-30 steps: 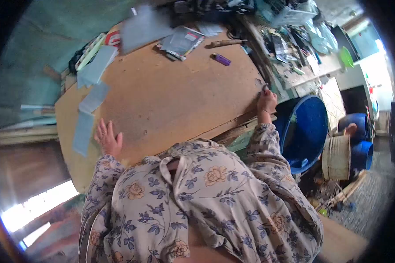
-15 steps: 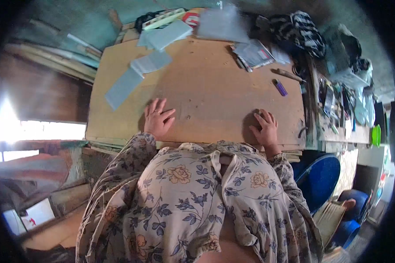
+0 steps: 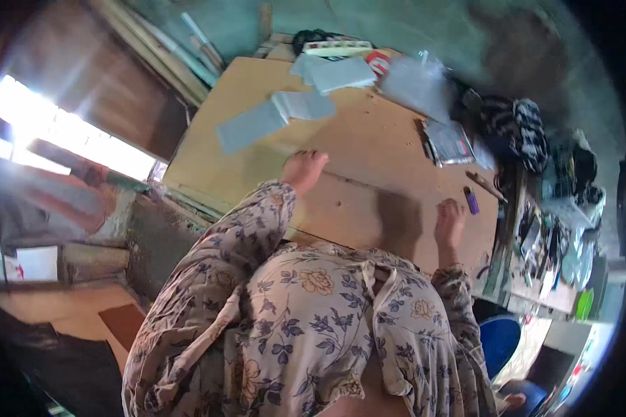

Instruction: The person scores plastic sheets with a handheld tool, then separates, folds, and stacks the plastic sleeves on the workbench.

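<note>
My left hand (image 3: 305, 172) is over the left part of the tan board tabletop (image 3: 355, 167), its fingers loosely bent and nothing visible in them. Just beyond it lie pale blue-grey sheets (image 3: 254, 126). My right hand (image 3: 451, 222) hovers near the right front of the board, fingers slightly curled, with no object showing in it. A purple lighter (image 3: 471, 200) rests close to that hand on its right. Both hands are a little blurred, and the palms are hidden.
Stacked pale sheets (image 3: 344, 74) and a clear plastic bag (image 3: 417, 87) lie at the back. A plastic-wrapped packet (image 3: 450, 144) and a stick-like tool (image 3: 487, 186) are on the right. Cluttered tools line a side bench; a blue drum (image 3: 501, 340) stands below.
Both hands have lifted from lying spread on the board, and their fingers are now more bent. The view has turned left, and the board appears tilted. The sheets and lighter stay put.
</note>
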Demonstrator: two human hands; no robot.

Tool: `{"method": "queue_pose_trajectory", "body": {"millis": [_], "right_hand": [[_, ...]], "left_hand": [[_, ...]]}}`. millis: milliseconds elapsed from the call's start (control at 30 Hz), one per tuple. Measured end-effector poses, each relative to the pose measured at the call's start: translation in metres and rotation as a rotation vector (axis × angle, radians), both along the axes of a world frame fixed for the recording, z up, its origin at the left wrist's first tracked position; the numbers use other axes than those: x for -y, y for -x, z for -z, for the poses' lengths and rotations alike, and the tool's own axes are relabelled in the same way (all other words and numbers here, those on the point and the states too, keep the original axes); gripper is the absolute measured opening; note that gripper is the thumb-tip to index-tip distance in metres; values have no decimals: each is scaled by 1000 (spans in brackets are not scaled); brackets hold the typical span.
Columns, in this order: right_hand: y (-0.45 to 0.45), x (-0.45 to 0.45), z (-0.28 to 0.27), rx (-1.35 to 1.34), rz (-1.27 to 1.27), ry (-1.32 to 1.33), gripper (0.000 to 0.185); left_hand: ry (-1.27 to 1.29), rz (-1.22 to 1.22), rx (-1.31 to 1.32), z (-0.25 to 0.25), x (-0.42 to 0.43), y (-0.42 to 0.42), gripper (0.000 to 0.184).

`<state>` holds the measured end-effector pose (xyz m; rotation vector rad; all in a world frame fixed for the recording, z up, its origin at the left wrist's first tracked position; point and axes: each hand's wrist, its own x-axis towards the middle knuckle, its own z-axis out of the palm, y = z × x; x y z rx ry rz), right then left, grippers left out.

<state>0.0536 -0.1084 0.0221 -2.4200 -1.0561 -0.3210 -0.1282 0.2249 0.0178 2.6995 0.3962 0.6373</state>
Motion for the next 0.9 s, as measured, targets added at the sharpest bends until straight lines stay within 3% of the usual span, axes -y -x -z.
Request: {"method": "queue_pose_trajectory", "body": {"millis": [33, 100, 167, 233, 267, 333, 433, 467, 533, 567, 633, 733, 767, 833, 867, 900], "right_hand": [[-4, -5, -19, 72, 68, 9, 10], [-25, -20, -46, 115, 75, -115, 9], [-35, -35, -75, 164, 101, -236, 8], [-32, -60, -99, -62, 156, -293, 9], [-45, -68, -93, -89, -4, -131, 13], [-28, -121, -131, -570, -8, 142, 17], [-45, -211, -109, -553, -214, 138, 18], [-40, -245, -113, -509, -276, 138, 18], [-36, -311, -121, -245, -373, 32, 18], [-59, -351, -96, 42, -482, -1, 19], [-35, -402, -119, -299, -381, -501, 16], [-22, -449, -131, -214, -421, -715, 14], [-24, -465, -122, -215, -424, -712, 14], [-29, -490, -89, -186, -598, -803, 12], [-28, -491, -78, -122, -557, -627, 11], [-29, -494, -64, -126, -561, -623, 11]], "left_hand": [[-1, -25, 2, -5, -3, -5, 11], [-47, 95, 276, -16, -14, -16, 19], [79, 222, 226, -52, -12, -6, 24], [199, 343, 174, -73, -28, 5, 30], [237, 365, 54, -82, -42, 11, 31], [322, 308, -110, -86, -87, 22, 28], [490, 136, -140, -79, -187, 42, 17], [445, 4, -52, -88, -210, 49, 14], [108, -297, -23, -118, -250, 66, 13], [-48, -414, 8, -144, -255, 76, 13], [-156, -461, 184, -167, -275, 95, 11], [-440, -476, 297, -181, -275, 122, 8], [-603, -484, 333, -179, -273, 133, 7], [-607, -497, 177, -147, -274, 155, 11], [-585, -497, 96, -130, -268, 163, 12], [-565, -497, 14, -111, -263, 169, 14]]}}
